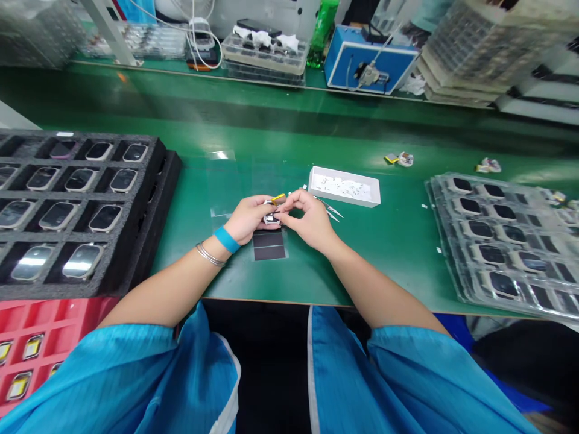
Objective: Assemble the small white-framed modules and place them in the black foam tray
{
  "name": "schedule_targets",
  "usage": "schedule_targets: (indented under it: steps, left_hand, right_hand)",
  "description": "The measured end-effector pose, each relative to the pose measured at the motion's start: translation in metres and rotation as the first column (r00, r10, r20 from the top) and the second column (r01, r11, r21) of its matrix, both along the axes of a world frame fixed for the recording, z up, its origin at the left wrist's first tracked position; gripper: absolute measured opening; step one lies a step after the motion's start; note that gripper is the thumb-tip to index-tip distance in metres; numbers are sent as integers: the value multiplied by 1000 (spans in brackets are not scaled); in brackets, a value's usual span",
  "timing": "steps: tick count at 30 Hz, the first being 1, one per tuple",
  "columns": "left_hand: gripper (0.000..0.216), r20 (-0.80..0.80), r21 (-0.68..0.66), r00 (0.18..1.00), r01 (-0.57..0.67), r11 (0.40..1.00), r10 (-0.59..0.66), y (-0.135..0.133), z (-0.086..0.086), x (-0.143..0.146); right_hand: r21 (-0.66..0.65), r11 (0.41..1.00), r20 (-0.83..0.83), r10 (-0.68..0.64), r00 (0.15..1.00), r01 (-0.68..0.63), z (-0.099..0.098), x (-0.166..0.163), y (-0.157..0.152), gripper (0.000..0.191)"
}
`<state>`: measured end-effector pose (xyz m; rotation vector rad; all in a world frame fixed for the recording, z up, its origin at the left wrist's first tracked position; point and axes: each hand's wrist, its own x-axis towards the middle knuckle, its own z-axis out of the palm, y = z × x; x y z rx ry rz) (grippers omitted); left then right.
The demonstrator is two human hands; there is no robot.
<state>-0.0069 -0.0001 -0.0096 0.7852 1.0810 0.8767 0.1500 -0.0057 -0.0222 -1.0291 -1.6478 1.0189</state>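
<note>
My left hand (248, 218) is closed round a small silver watch body (271, 218) just above the green table. My right hand (307, 218) meets it from the right, its fingers pinched at the watch body beside a small yellow part (278, 198). What the right fingers grip is too small to name. A dark rectangular pad (269, 246) lies on the table directly below both hands. A blue band and metal bangles sit on my left wrist.
A black foam tray (149, 199) of watch bodies fills the left; a red tray (67, 325) lies below it. A white box (344, 185) with tweezers (333, 211) sits behind my hands. Clear plastic trays (502, 241) of watch parts lie right. A blue device (367, 57) stands far back.
</note>
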Motion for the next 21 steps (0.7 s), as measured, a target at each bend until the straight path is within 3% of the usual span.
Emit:
schedule_targets:
  steps: [4,9,12,15,21]
  left_hand:
    - [15,13,-15,999,-37,999,37,-2,3,2]
    - [15,10,1,996,-84,996,84,-3,7,2]
    - [15,0,5,999,-52,999,52,-3,7,1]
    - [17,9,-5,1000,12,1000,-12,-2,6,0]
    - [27,119,-48,987,116,992,-109,-1,9,-4]
  right_hand:
    - [107,994,112,-42,993,30,1,-3,-5,16]
    - [338,932,278,-234,932,133,1,-4,-5,16]
    - [230,960,210,-212,955,163,-2,1,2,34]
    - [46,995,111,-91,990,87,-5,6,9,22]
    - [180,967,102,-202,974,181,-2,6,7,10]
